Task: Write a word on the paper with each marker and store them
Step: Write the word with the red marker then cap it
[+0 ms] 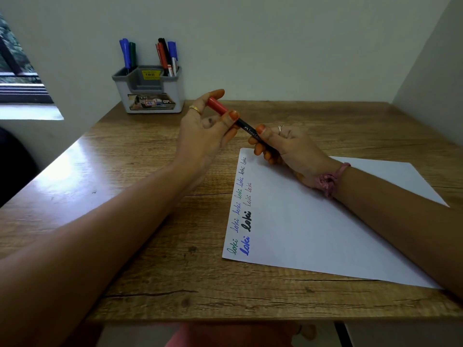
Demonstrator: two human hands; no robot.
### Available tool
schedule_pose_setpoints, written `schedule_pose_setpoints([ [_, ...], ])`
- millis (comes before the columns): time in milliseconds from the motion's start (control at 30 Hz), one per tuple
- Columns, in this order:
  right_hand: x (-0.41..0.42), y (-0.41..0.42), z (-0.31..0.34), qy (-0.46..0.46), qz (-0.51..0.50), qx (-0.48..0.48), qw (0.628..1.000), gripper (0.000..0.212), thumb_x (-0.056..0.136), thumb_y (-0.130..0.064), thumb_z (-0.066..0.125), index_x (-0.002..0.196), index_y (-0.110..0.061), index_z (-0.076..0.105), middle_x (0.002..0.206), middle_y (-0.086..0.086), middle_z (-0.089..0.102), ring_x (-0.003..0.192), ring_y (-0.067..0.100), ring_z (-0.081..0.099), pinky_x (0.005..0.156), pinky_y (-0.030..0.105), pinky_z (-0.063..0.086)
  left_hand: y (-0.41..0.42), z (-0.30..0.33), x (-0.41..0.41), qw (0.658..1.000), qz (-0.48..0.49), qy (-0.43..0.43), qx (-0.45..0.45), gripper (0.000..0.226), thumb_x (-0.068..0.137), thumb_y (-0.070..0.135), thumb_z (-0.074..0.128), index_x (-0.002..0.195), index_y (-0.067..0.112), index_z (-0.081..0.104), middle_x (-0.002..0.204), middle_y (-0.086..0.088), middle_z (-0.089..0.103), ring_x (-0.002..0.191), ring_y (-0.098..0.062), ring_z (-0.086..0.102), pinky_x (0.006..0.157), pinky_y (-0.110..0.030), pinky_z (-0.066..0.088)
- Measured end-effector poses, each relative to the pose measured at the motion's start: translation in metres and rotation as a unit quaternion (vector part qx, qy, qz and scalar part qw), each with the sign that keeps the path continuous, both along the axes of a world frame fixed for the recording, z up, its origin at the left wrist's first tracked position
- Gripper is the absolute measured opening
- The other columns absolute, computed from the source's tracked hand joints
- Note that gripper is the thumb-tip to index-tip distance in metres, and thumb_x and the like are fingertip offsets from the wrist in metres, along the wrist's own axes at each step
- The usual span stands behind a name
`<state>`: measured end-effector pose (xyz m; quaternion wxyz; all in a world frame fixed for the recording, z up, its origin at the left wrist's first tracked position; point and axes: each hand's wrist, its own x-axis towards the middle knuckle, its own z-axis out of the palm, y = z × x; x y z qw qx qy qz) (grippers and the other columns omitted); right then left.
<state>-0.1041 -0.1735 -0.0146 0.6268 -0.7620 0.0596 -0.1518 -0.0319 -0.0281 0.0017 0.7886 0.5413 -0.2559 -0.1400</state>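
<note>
Both hands hold one marker above the table, a black barrel with a red cap. My left hand pinches the red cap end. My right hand grips the black barrel, its wrist resting on the white paper. Whether the cap is seated or slightly off the barrel, I cannot tell. Along the paper's left edge run several handwritten words "loki" in green, blue, black and faint colours. The grey pen holder stands at the back of the table with several blue, green, red and black markers in it.
The wooden table ends at a wall behind the holder and another wall on the right. A window sill lies at the far left. A yellow price sticker marks the holder's middle compartment.
</note>
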Motion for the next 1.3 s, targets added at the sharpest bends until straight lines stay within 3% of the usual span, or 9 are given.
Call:
schedule_pose_setpoints([
  [267,0.005,0.009,-0.001,0.002,-0.019,-0.066,0.998,0.034,0.098,-0.032,0.041,0.085,-0.014,0.067,0.060,-0.009,0.064,0.051,-0.001,0.053,0.052,0.011,0.044,-0.002,-0.002,0.005,0.996,0.044,0.069,-0.036,0.041,0.085,0.005,0.062,0.122,0.011,0.044,0.096,-0.007,0.064,0.092,-0.015,0.068,0.080,-0.026,0.056],
  [467,0.004,0.010,-0.002,0.008,0.009,-0.146,0.989,0.029,0.098,-0.033,0.042,0.104,-0.014,0.063,0.085,-0.004,0.065,0.070,0.002,0.058,0.067,0.018,0.047,0.005,0.001,0.017,0.996,0.054,0.058,-0.041,0.025,0.087,0.010,0.059,0.112,0.004,0.055,0.099,-0.005,0.067,0.093,-0.011,0.068,0.080,-0.024,0.055],
  [533,0.001,0.008,-0.004,0.007,0.026,-0.282,0.959,0.027,0.096,-0.035,0.046,0.110,-0.018,0.059,0.099,-0.001,0.063,0.088,0.008,0.057,0.082,0.030,0.046,0.012,0.006,0.025,0.995,0.074,0.043,-0.043,0.024,0.088,0.011,0.058,0.111,0.004,0.056,0.098,-0.004,0.066,0.091,-0.010,0.067,0.080,-0.023,0.055],
  [600,-0.001,0.008,-0.008,0.032,0.050,-0.434,0.899,0.045,0.092,-0.045,0.043,0.127,-0.017,0.051,0.128,0.003,0.054,0.116,0.016,0.049,0.100,0.040,0.038,0.017,0.010,0.033,0.994,0.102,0.024,-0.038,0.022,0.088,0.012,0.059,0.109,0.004,0.059,0.095,-0.001,0.067,0.090,-0.008,0.066,0.079,-0.022,0.054],
  [667,-0.001,0.010,-0.010,0.068,0.061,-0.528,0.844,0.058,0.093,-0.050,0.035,0.140,-0.016,0.038,0.149,0.002,0.036,0.135,0.018,0.033,0.110,0.048,0.024,0.021,0.011,0.038,0.991,0.131,0.008,-0.030,0.024,0.088,0.012,0.061,0.110,0.004,0.060,0.093,0.000,0.067,0.090,-0.008,0.066,0.080,-0.022,0.054],
  [900,-0.006,0.013,-0.005,0.093,0.079,-0.548,0.828,0.056,0.098,-0.043,0.030,0.145,-0.013,0.026,0.156,0.002,0.019,0.143,0.012,0.016,0.116,0.042,0.015,0.030,0.020,0.052,0.974,0.221,-0.054,-0.005,0.020,0.086,0.018,0.064,0.106,0.013,0.065,0.097,0.000,0.069,0.094,-0.010,0.066,0.083,-0.023,0.054],
  [1133,-0.008,0.014,-0.004,0.099,0.082,-0.542,0.830,0.056,0.098,-0.044,0.030,0.146,-0.014,0.025,0.156,0.001,0.019,0.143,0.011,0.016,0.116,0.043,0.016,0.042,0.049,0.100,0.941,0.328,-0.085,0.007,0.036,0.084,0.019,0.067,0.117,0.005,0.062,0.109,-0.005,0.067,0.100,-0.014,0.065,0.088,-0.029,0.054],
  [1300,-0.008,0.013,-0.003,0.097,0.085,-0.535,0.835,0.057,0.098,-0.045,0.031,0.145,-0.015,0.026,0.156,0.000,0.020,0.143,0.011,0.016,0.115,0.044,0.019,0.056,0.079,0.140,0.906,0.406,-0.117,0.011,0.029,0.085,0.013,0.066,0.113,0.006,0.063,0.103,-0.003,0.066,0.097,-0.010,0.064,0.088,-0.027,0.054],
])
